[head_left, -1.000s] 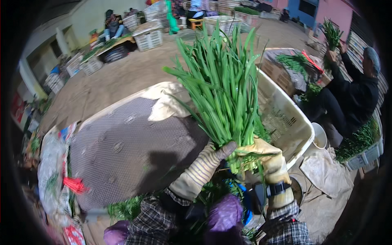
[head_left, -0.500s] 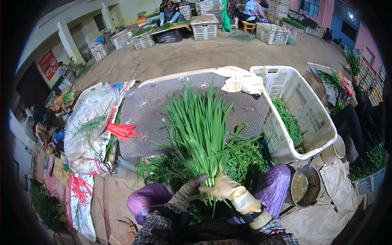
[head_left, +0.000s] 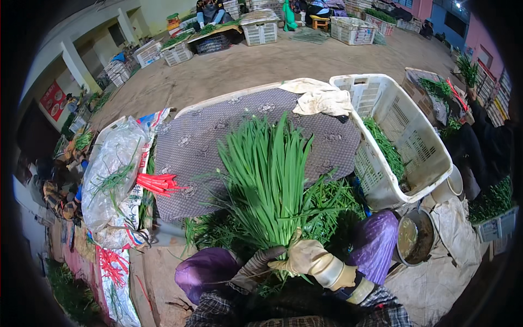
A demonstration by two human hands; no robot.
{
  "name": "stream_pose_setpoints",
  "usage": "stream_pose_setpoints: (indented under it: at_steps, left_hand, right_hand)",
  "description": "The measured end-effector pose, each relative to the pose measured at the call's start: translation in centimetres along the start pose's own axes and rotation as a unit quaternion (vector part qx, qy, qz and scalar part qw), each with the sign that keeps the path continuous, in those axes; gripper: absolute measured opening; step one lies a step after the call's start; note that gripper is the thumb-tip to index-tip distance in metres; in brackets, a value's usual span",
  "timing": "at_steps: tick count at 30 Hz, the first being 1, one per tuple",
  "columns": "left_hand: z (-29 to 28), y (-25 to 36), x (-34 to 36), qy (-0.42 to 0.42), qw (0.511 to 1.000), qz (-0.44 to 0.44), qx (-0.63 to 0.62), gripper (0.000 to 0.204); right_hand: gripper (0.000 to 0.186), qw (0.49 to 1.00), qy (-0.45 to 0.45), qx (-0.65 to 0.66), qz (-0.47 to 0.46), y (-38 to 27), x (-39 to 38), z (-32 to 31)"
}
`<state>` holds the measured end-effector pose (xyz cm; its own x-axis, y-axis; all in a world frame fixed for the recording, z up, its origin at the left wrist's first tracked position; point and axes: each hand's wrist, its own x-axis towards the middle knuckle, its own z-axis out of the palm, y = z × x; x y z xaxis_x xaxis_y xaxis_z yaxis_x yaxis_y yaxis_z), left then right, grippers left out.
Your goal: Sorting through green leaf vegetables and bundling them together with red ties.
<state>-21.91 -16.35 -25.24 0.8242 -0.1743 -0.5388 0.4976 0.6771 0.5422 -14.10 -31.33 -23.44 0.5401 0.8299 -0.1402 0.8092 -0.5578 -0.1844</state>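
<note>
A long-leaved bunch of green vegetable [head_left: 264, 180] stands in front of me over a heap of loose greens [head_left: 332, 199]. My left hand [head_left: 253, 270], in a striped glove with dark fingers, is closed round its base from the left. My right hand [head_left: 305, 261], in a cream glove, grips the same base from the right, partly covering the stalks. Behind the leaves lies a grey patterned padded board [head_left: 190, 141] with a pale cloth [head_left: 321, 101] on its far edge. My purple-covered knees [head_left: 201, 275] are either side of the greens.
A white crate [head_left: 422, 163] holding greens is at right, near a metal basin [head_left: 415, 237] and bucket [head_left: 448, 185]. Red ties [head_left: 160, 182] lie beside plastic sacks [head_left: 109, 180] at left. A co-worker [head_left: 485, 147] sits at right; others work among crates at the back.
Since a second ago, both hands have brought the raised bunch lower, toward my lap. The view has swung, showing more of the left side. Since half a second ago, the hands have shifted slightly right.
</note>
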Motion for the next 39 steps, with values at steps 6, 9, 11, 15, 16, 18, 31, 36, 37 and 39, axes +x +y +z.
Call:
stream_pose_setpoints:
  at_steps: [6,9,11,15,16,18,31,36,37,39]
  left_hand:
    - [-2.5,-1.0,0.4,0.027,0.993,-0.043,-0.104,0.048]
    - [-3.6,-2.7,2.1,-0.066,0.986,-0.008,-0.152,0.052]
    - [-5.8,-3.4,2.7,-0.135,0.968,-0.013,-0.210,0.054]
    - [-11.1,-5.2,4.6,-0.248,0.944,0.020,-0.218,0.061]
    - [-9.8,-5.2,5.0,-0.252,0.941,0.018,-0.225,0.061]
    - [-4.2,-3.9,4.6,-0.166,0.970,0.008,-0.174,0.056]
    - [-3.3,-4.0,3.3,0.068,0.969,0.160,0.173,0.057]
    - [-2.7,-3.2,3.5,0.062,0.976,0.101,0.184,0.060]
    - [-2.7,-3.3,3.9,0.057,0.971,0.119,0.200,0.064]
    - [-3.1,-3.2,3.8,0.041,0.964,0.113,0.239,0.072]
  right_hand:
    - [0.089,0.998,-0.013,0.052,-0.040,3.0,-0.1,-6.4]
    - [0.063,0.959,0.197,0.196,0.058,4.9,-1.7,-11.2]
    - [0.046,0.838,0.275,0.456,0.118,6.5,-0.3,-11.8]
    - [0.058,0.575,0.180,0.780,0.171,9.9,5.1,-4.1]
    - [0.067,0.547,0.107,0.803,0.210,10.2,5.2,-1.9]
    - [0.096,0.557,0.014,0.811,0.178,9.9,3.5,0.7]
    - [0.120,0.608,0.030,0.785,0.113,5.8,5.8,-0.7]
    - [0.108,0.569,0.074,0.801,0.172,6.2,6.2,1.3]
    - [0.097,0.614,0.056,0.778,0.119,7.2,6.2,2.3]
    - [0.086,0.653,0.037,0.754,0.059,7.8,6.4,2.9]
